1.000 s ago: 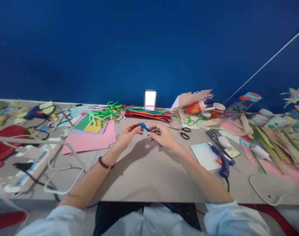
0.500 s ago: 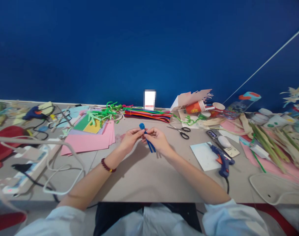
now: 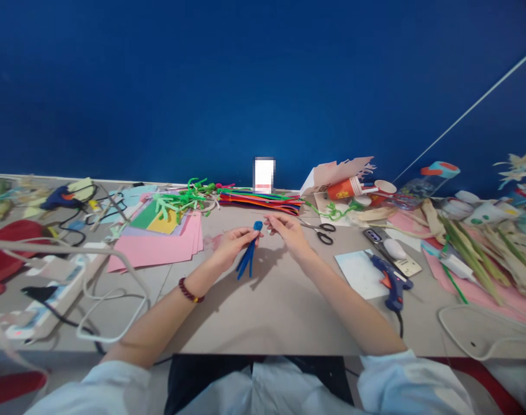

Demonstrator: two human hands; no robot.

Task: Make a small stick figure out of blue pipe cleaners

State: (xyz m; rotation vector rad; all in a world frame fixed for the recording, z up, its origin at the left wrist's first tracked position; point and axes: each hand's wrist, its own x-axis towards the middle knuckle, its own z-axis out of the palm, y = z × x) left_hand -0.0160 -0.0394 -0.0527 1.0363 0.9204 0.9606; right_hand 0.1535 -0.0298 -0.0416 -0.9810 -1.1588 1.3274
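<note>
My left hand (image 3: pixel 235 245) is closed on a bundle of blue pipe cleaners (image 3: pixel 245 262), pinching it just below a tightly coiled knob at the top. Several loose blue stems hang below the fingers, fanned slightly apart over the table. To the right of the knob is my right hand (image 3: pixel 286 231), its fingers loosely curled and a little apart. A small gap separates its fingertips from the blue coil, and nothing shows between them. Behind the hands lies a bundle of multicoloured pipe cleaners (image 3: pixel 260 202).
Scissors (image 3: pixel 324 233) lie right of my hands. Farther right are a blue glue gun (image 3: pixel 393 282), a white sheet (image 3: pixel 359 275) and a phone (image 3: pixel 372 235). Pink paper (image 3: pixel 153 248), green pipe cleaners (image 3: pixel 194 196) and a power strip (image 3: pixel 57 297) are on the left.
The blue stems have swung from pointing right to hanging down and left. My right hand has let go of them and moved up and right; my left still grips them.
</note>
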